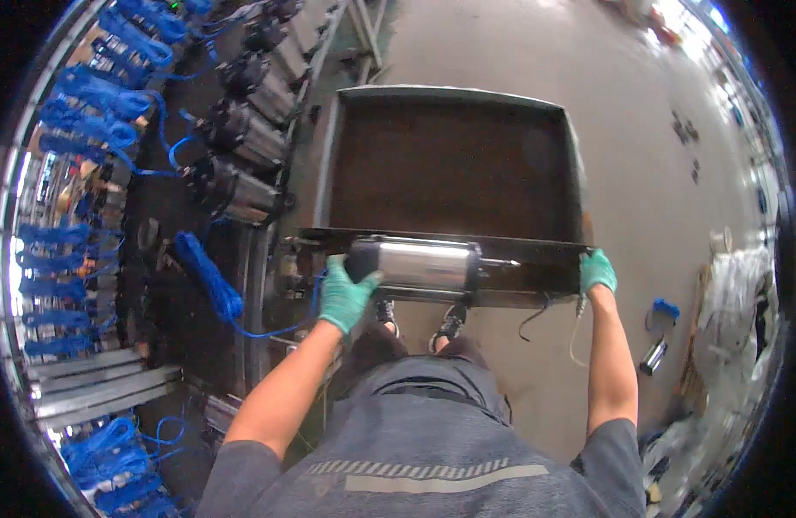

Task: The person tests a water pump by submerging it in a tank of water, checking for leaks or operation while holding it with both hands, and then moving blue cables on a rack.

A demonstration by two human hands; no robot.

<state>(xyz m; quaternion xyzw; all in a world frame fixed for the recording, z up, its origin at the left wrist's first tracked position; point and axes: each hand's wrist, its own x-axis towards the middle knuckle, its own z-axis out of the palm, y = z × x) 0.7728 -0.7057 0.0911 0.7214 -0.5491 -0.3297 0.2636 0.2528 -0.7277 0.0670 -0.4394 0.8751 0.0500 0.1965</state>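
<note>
A shiny metal cylinder (425,263) with black ends and a thin shaft, resembling a motor, lies crosswise in front of me on a dark ledge (540,269). My left hand (347,295), in a green glove, grips its black left end, thumb pointing right. A blue cable (281,331) runs from near that hand to a coiled bundle at the left. At the ledge's right end, my gloved right hand (597,271) has its fingers curled over the edge. Beside it hangs a thin pale hose (576,332). Behind the ledge stands a large brown-floored metal bin (450,160).
On the left bench, several similar cylinders (247,134) stand in a row beside blue cable coils (104,99). Metal bars (104,384) lie nearer me. At right on the floor are a small cylinder (653,356) and pale plastic sheeting (735,302).
</note>
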